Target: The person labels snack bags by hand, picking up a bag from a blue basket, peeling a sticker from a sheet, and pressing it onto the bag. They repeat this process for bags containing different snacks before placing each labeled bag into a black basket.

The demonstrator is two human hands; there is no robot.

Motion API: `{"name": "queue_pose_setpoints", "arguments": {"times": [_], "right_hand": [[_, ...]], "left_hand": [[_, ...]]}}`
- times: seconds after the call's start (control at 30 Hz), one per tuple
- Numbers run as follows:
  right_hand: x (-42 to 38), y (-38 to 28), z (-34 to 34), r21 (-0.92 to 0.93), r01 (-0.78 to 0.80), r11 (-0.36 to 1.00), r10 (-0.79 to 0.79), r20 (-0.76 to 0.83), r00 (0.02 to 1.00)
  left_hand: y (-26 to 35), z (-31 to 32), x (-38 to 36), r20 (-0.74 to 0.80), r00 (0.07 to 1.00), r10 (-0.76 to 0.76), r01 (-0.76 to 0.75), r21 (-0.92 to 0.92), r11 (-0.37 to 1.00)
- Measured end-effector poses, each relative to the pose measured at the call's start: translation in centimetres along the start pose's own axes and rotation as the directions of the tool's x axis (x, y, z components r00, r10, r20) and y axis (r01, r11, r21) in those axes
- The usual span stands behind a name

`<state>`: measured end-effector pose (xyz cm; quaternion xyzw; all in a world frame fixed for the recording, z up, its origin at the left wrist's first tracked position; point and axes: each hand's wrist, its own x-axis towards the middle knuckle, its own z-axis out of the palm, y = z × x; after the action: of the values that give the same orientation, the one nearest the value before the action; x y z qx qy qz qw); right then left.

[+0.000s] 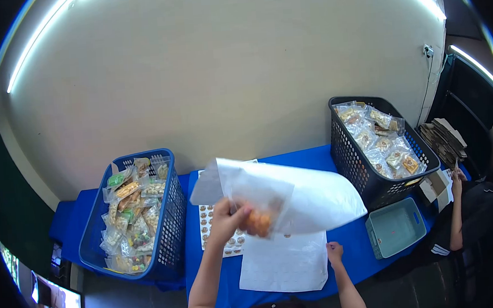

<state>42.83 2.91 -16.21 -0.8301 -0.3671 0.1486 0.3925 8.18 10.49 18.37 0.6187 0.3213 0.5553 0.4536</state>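
Note:
My left hand [227, 218] is raised above the blue table [314, 161] and grips a large white bag [294, 199] by its open end. Through the thin plastic an orange snack packet [260, 223] shows, right by my fingers. My right hand [335, 252] rests low on the table with its fingers curled, at the upper right corner of a flat white sheet [284, 263]. Nothing is in it. Under the bag lies a sticker sheet [223, 234] with rows of round brown labels.
A blue basket [171, 209] full of snack packets stands at the left. A black basket [360, 175] of packets stands at the right, with a small teal tray [396, 228] in front. Another person [459, 214] sits at far right by stacked cardboard [442, 136].

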Motion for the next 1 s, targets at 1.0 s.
{"name": "queue_pose_setpoints", "arguments": {"times": [1.0], "right_hand": [[-3.9, -0.3, 0.2, -0.242, -0.032, 0.97, 0.056, 0.091, 0.994]], "left_hand": [[-27.1, -2.6, -19.7, -0.186, 0.838, -0.513, 0.486, 0.683, 0.546]]}}
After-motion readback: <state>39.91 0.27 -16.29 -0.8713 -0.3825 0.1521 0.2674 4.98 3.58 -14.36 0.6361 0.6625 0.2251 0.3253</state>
